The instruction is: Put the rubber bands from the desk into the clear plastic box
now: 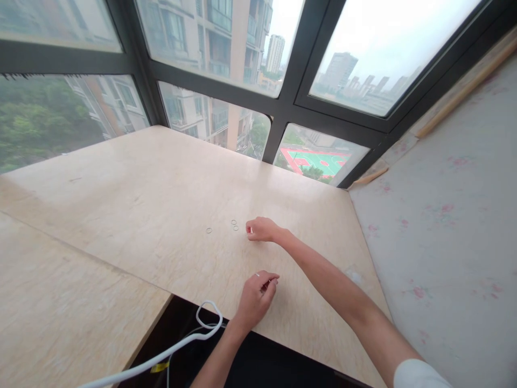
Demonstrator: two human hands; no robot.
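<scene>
Three small thin metal rings lie on the pale wooden tabletop (161, 183): one ring (209, 230) alone to the left, and a pair of rings (235, 224) close together. My right hand (262, 229) reaches out just right of the pair, fingers curled in a pinch on something small I cannot make out. My left hand (256, 299) hovers nearer to me above the table's front edge, fingers closed round a small thin object, possibly another ring, with a reddish bit showing.
A white cable (177, 345) loops below the table's front edge in a dark gap. Large dark-framed windows (283, 108) stand behind the table. A floral-patterned pale surface (452, 215) rises at the right. A second wooden panel (60, 302) adjoins at the left.
</scene>
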